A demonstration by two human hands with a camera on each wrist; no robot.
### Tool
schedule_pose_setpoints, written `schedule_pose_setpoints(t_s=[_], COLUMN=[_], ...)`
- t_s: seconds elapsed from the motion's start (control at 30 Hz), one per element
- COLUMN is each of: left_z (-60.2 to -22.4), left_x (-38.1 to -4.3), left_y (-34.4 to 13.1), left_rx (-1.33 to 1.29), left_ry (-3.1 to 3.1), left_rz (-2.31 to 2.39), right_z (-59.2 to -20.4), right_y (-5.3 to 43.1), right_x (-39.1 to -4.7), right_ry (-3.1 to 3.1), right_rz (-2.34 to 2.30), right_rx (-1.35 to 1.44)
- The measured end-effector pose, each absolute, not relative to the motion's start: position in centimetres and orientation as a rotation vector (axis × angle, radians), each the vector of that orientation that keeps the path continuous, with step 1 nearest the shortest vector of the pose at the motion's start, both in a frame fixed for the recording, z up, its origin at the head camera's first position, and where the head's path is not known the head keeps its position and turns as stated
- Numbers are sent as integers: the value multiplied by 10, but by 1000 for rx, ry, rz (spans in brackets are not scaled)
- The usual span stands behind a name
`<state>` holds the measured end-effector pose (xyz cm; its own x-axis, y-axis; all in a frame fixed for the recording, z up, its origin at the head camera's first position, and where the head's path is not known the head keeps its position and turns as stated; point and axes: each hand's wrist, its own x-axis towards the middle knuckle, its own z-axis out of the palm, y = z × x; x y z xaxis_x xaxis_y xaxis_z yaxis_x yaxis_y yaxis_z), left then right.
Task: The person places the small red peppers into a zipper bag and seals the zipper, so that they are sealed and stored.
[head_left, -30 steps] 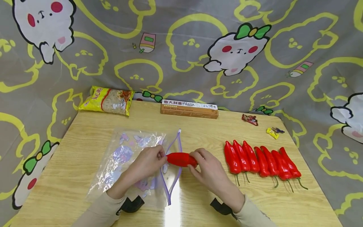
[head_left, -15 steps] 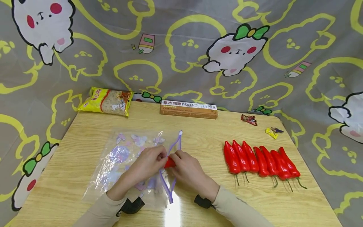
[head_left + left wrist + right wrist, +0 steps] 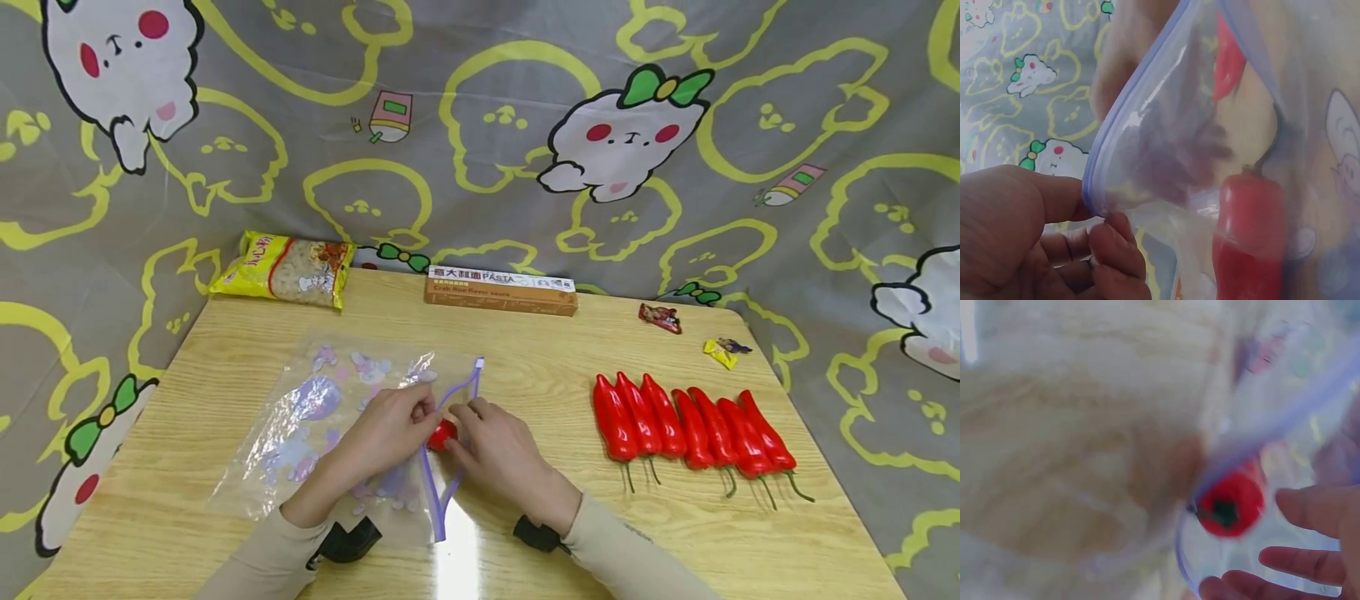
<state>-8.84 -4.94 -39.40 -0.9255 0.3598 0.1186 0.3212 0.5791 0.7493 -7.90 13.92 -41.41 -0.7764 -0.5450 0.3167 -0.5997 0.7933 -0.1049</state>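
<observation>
My left hand (image 3: 378,437) pinches the purple zip edge of a clear zip-lock bag (image 3: 311,454) between thumb and fingers. The bag lies mostly flat, printed with pale purple cartoon figures, its mouth spread toward the right. Just inside the mouth is a red pepper (image 3: 442,435), mostly covered by the hands in the head view. Through the plastic in the left wrist view, its dark stem curves toward the opening from the red pepper (image 3: 1250,219). My right hand (image 3: 498,446) is at the mouth; the right wrist view shows its fingers spread, apart from the pepper's stem end (image 3: 1235,506).
Several red peppers (image 3: 693,429) lie in a row at the right. A yellow food bag (image 3: 285,271) and a pasta box (image 3: 501,292) stand along the back. Small wrapped snacks (image 3: 660,317) lie near the back right corner of the wooden table (image 3: 187,400).
My right hand has moved left, carrying the pepper into the bag's mouth, and its fingers have come off it. My left hand has stayed at the bag's edge.
</observation>
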Motion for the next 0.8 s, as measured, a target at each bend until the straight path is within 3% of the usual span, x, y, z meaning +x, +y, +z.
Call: schedule_pose_setpoints(t_s=[0.17,0.47,0.8], left_z=[-394,-394,-394], left_x=[-88,-90,-91], left_y=[-51,-52,-53], left_rx=[480,375,385], left_ry=[2662,2502,2489], left_rz=[1375,1502,1519], right_z=[-399,-398,-404], right_y=[180,274,291], right_x=[-77,-63,-57], right_ry=[-2661,-2849,-3007], right_rz=[279,69,-81], right_rx=[716,160,-32])
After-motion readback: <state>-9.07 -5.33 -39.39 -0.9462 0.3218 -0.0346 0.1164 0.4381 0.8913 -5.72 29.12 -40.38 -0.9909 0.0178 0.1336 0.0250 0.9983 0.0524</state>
